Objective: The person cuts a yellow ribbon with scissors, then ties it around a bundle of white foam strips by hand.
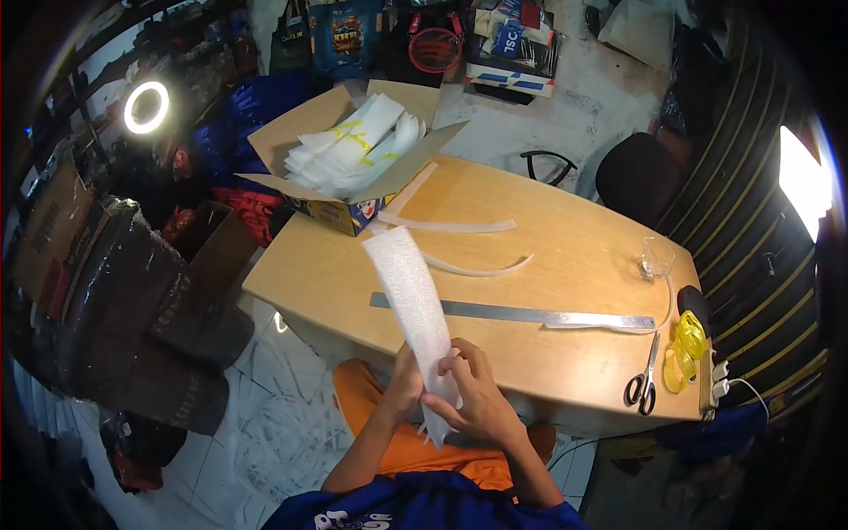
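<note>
A long white foam strip, seemingly a stack of layers, stands up at a tilt between my hands over the table's near edge. My left hand is closed around the strip's lower left side. From the right, my right hand grips the same strip, with curled fingers at its edge and the thumb across its face. Some of the left fingers are hidden behind the foam. Just beyond my hands lies a steel ruler on the wooden table.
An open cardboard box holds white foam bundles tied with yellow bands. Thin foam strips lie beside it. Scissors, yellow tape and a power strip are at the right end. Foam scraps cover the floor at left.
</note>
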`<control>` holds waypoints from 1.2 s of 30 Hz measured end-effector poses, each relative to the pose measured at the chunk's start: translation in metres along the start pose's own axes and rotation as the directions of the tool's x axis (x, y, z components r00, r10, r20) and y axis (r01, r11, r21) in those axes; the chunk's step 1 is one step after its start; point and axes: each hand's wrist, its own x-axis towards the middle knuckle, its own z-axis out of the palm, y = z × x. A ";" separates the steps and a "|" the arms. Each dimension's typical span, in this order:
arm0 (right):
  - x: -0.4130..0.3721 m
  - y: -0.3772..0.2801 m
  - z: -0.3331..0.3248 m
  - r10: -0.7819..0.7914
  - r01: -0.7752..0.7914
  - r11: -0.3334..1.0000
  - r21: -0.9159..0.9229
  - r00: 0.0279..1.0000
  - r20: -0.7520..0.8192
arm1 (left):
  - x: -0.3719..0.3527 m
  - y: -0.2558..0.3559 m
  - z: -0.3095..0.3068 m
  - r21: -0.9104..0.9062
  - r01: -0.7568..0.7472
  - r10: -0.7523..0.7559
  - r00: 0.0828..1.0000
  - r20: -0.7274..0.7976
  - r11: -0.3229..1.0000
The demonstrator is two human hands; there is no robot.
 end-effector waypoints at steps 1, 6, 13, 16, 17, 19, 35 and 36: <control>0.000 0.001 0.001 0.001 -0.001 1.000 0.000 1.000 0.000 | -0.001 0.007 0.002 0.009 0.025 -0.025 1.000 -0.005 1.000; 0.000 0.007 0.020 0.055 -0.036 0.986 0.162 0.992 -0.116 | -0.001 -0.007 -0.006 -0.142 0.074 -0.085 0.994 -0.071 0.987; 0.003 0.022 0.012 0.104 -0.070 0.978 0.199 0.981 -0.166 | 0.003 0.002 -0.008 -0.108 -0.014 0.000 0.991 -0.131 0.994; 0.012 0.040 -0.016 0.110 -0.079 0.988 0.132 0.961 -0.254 | 0.012 0.012 -0.020 -0.138 -0.036 0.014 0.988 -0.157 0.990; 0.013 0.047 -0.027 0.187 -0.144 0.974 0.176 0.947 -0.262 | 0.017 0.019 -0.025 0.117 -0.018 0.034 0.990 -0.137 0.993; 0.010 0.061 -0.045 0.309 -0.239 0.938 0.251 0.905 -0.292 | 0.036 0.032 -0.027 0.538 -0.053 0.121 0.988 -0.092 0.841; -0.125 0.046 -0.106 0.536 -0.313 0.843 0.438 0.556 -0.635 | 0.244 -0.023 0.015 0.811 -0.582 -0.215 0.801 0.559 -0.061; -0.136 0.046 -0.109 0.581 -0.342 0.812 0.473 0.544 -0.605 | 0.240 -0.019 0.020 0.839 -0.544 -0.284 0.808 0.516 -0.022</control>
